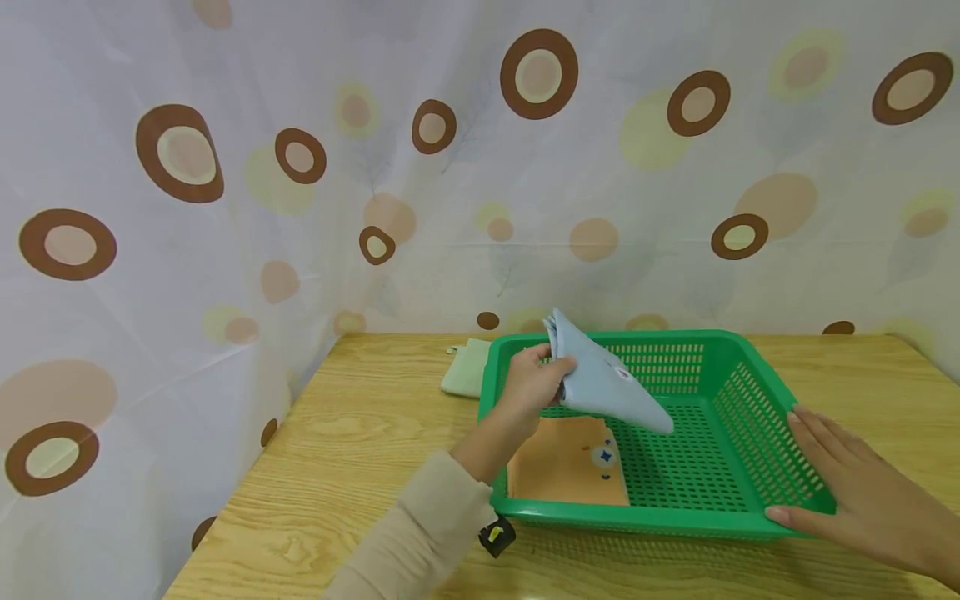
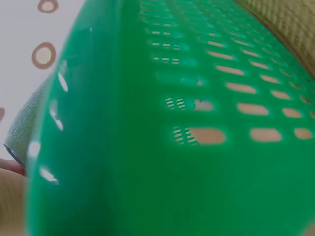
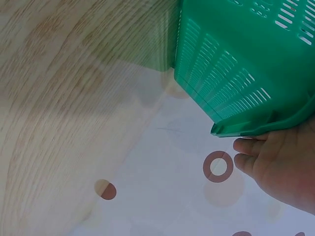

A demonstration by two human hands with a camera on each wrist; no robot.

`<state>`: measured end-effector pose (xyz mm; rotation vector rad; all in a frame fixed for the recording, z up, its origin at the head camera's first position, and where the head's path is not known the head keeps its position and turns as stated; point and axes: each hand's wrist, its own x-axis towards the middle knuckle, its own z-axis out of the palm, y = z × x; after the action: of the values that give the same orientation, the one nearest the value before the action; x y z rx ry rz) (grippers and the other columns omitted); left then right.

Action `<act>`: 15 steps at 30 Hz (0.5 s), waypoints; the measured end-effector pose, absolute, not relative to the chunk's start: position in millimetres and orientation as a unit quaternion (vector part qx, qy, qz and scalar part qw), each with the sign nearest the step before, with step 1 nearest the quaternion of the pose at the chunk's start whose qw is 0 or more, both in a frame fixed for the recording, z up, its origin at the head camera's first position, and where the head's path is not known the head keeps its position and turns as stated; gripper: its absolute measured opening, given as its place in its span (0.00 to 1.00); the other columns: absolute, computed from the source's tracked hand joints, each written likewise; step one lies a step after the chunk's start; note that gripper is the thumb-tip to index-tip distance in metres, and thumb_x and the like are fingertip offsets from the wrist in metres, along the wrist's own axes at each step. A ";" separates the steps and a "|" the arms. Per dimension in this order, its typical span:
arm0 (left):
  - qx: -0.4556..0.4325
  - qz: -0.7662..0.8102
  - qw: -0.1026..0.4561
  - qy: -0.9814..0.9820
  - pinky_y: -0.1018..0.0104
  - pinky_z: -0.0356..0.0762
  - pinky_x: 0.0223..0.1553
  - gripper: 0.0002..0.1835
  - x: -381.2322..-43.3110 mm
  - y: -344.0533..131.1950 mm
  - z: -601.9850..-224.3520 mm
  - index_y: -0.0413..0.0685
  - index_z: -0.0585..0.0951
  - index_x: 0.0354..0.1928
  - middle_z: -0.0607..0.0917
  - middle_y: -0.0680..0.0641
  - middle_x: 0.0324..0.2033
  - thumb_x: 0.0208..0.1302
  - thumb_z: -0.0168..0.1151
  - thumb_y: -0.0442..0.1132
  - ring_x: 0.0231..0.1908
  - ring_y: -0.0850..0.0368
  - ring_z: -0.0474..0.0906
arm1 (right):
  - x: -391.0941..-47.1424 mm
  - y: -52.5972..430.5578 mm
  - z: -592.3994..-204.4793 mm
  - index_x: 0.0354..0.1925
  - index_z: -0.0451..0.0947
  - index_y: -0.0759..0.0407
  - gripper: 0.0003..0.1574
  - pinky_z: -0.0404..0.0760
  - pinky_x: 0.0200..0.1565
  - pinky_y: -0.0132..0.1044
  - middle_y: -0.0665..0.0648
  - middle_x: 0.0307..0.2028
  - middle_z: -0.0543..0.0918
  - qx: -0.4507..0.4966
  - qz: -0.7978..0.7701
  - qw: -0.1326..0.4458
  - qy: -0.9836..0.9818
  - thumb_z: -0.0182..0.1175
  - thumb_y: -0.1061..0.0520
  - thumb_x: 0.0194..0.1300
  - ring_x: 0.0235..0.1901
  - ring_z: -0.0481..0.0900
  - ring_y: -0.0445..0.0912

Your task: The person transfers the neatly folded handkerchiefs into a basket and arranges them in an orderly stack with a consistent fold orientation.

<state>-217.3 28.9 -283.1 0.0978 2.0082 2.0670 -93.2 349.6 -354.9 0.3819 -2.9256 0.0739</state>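
Note:
My left hand point(image 1: 531, 382) pinches a folded light blue cloth point(image 1: 611, 379) at its left end, tilted above the green plastic basket point(image 1: 750, 523). In the left wrist view, the basket's wall point(image 2: 142, 196) hides most of that hand, and part of the cloth point(image 2: 24, 125) shows past the rim. Inside the basket, a folded orange cloth point(image 1: 558, 467) with a small printed face lies at the front left. My right hand point(image 1: 862, 483) rests on the basket's front right corner, fingers fairly straight along the right rim and thumb on the front rim. The right wrist view shows this hand point(image 3: 285, 162) against the rim.
A folded pale green cloth point(image 1: 467, 368) lies on the wooden table point(image 1: 360, 417), left of the basket. A small black and yellow object point(image 1: 497, 535) is by the basket's front left corner. A patterned curtain point(image 1: 450, 192) hangs behind and at the left.

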 end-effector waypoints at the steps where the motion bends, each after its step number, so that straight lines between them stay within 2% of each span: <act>1: 0.034 0.711 0.130 0.690 0.60 0.82 0.43 0.20 -216.7 29.7 -283.8 0.38 0.73 0.59 0.82 0.39 0.49 0.66 0.54 0.36 0.45 0.49 0.82 | -93.3 349.6 -354.8 0.71 0.31 0.69 0.66 0.08 0.61 0.32 0.67 0.72 0.31 0.131 0.022 0.097 -0.986 0.61 0.40 0.57 0.69 0.15 0.45; 15: 0.013 0.709 0.144 0.690 0.61 0.82 0.41 0.19 -205.1 51.0 -289.6 0.40 0.74 0.57 0.84 0.42 0.42 0.65 0.55 0.35 0.42 0.51 0.83 | -94.0 349.5 -354.0 0.71 0.30 0.69 0.66 0.08 0.60 0.29 0.66 0.72 0.29 0.130 0.024 0.093 -0.987 0.61 0.40 0.57 0.67 0.13 0.41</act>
<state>-205.1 51.0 -289.6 0.0364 1.9893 2.0437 -94.0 349.5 -354.0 0.3864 -2.9285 0.0710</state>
